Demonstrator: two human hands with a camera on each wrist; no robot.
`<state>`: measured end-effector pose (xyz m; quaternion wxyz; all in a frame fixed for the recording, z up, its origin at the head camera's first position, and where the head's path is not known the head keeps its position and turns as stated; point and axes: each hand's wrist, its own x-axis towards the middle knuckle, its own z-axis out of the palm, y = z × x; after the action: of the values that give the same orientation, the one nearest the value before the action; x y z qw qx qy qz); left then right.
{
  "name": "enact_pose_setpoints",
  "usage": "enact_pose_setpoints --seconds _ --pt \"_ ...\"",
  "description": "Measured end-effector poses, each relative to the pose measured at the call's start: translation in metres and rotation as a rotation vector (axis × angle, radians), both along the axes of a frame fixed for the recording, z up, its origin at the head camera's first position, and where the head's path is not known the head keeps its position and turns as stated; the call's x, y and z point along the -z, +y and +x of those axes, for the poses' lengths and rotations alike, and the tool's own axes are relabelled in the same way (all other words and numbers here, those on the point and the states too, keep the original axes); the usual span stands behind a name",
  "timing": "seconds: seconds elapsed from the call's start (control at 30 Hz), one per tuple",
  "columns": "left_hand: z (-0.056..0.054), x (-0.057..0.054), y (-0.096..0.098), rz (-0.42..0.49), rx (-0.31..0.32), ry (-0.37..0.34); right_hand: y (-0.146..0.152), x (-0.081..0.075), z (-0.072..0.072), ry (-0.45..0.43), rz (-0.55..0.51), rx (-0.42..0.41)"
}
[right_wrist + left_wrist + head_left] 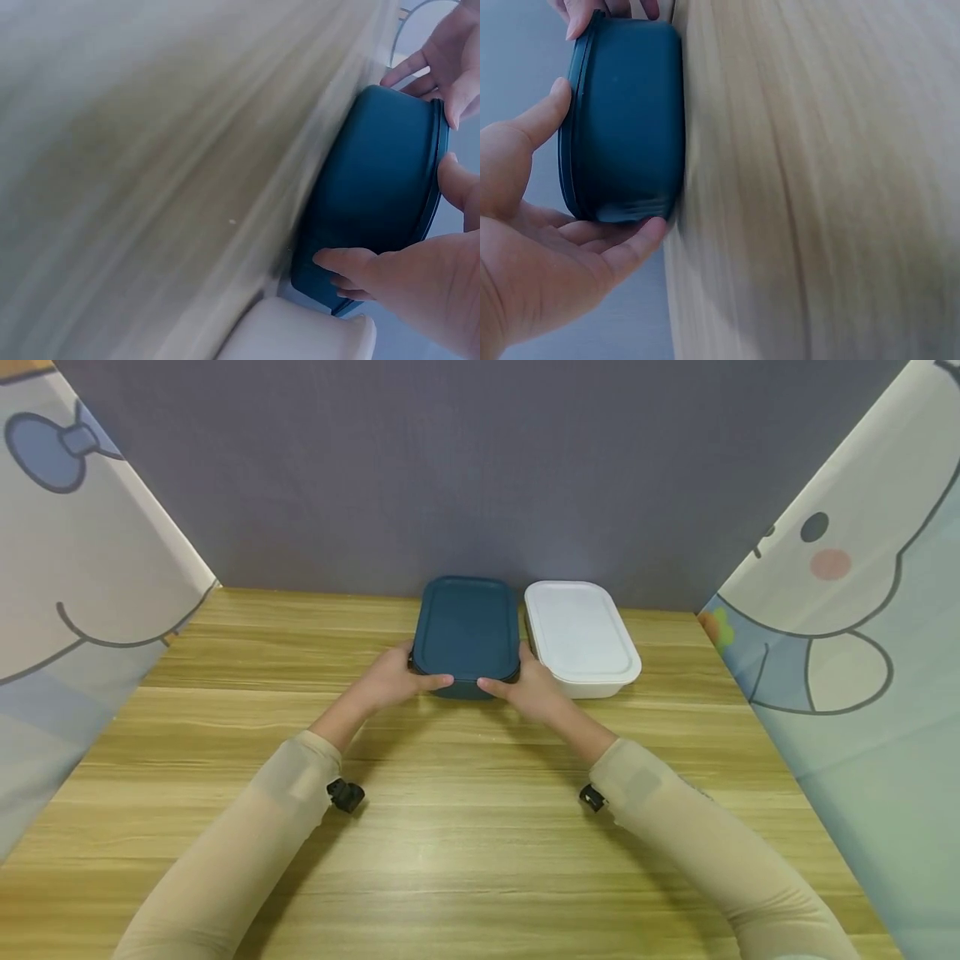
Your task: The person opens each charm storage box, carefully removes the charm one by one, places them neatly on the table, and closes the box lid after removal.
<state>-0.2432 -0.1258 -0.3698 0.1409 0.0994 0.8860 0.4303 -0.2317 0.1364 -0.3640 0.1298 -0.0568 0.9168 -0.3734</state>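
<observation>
A dark teal lidded box point(467, 627) stands at the back of the wooden table, its lid on. My left hand point(392, 679) grips its left side, thumb at the lid's front edge and fingers along the wall. On the other side my right hand point(534, 689) holds the box the same way, its thumb near the front corner. In the left wrist view the box point(634, 120) has its base at the table surface. The right wrist view shows fingers on the box's wall point(382, 176), close beside a white lidded box point(583, 633).
The white box stands just right of the teal one, with a narrow gap between them. A grey panel point(450, 468) rises behind the table point(450, 827). Cartoon-printed panels flank it on the left point(97, 543) and right point(847, 610).
</observation>
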Motion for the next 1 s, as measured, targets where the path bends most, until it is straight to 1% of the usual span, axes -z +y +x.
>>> enact_pose_setpoints --seconds 0.07,0.17,0.23,0.33,0.43,0.5,0.57,0.63,0.7,0.77,0.8,0.87,0.9,1.0 --pt "0.001 -0.003 0.0 -0.005 -0.01 -0.012 0.0 -0.004 -0.001 0.025 -0.021 -0.004" --pt "0.001 -0.009 -0.001 -0.021 -0.012 -0.012 0.0 -0.011 -0.001 0.066 -0.034 -0.005" --pt "0.001 -0.013 -0.002 -0.034 -0.012 0.002 0.0 -0.017 -0.001 0.089 -0.034 -0.012" --pt "0.0 -0.02 -0.002 -0.026 -0.013 0.026 0.0 -0.026 0.0 0.119 -0.057 -0.017" --pt "0.0 -0.027 -0.003 -0.022 -0.035 0.023 -0.001 -0.033 0.001 0.14 -0.102 -0.024" --pt "0.0 -0.03 -0.003 -0.022 -0.047 0.015 -0.002 -0.038 0.001 0.147 -0.161 -0.024" --pt "0.001 -0.034 -0.003 -0.017 -0.053 0.012 -0.004 -0.042 0.0 0.151 -0.253 -0.032" --pt "0.002 -0.037 -0.004 -0.004 -0.047 0.014 -0.006 -0.045 -0.002 0.148 -0.382 -0.044" --pt "0.002 -0.041 -0.003 0.005 -0.031 0.017 -0.009 -0.047 -0.003 0.113 -0.533 -0.035" --pt "0.003 -0.045 -0.002 -0.008 -0.016 0.022 -0.013 -0.049 -0.004 0.089 -0.663 -0.016" --pt "0.003 -0.048 -0.001 -0.028 -0.01 0.025 -0.015 -0.05 -0.003 0.086 -0.705 0.001" --pt "0.005 -0.054 0.002 -0.072 -0.004 0.034 -0.02 -0.053 -0.003 0.098 -0.759 0.033" --pt "0.005 -0.058 0.005 -0.09 -0.001 0.041 -0.023 -0.054 -0.002 0.13 -0.761 0.039" --pt "0.007 -0.07 0.011 -0.128 0.0 0.084 -0.03 -0.057 -0.001 0.256 -0.714 0.018"
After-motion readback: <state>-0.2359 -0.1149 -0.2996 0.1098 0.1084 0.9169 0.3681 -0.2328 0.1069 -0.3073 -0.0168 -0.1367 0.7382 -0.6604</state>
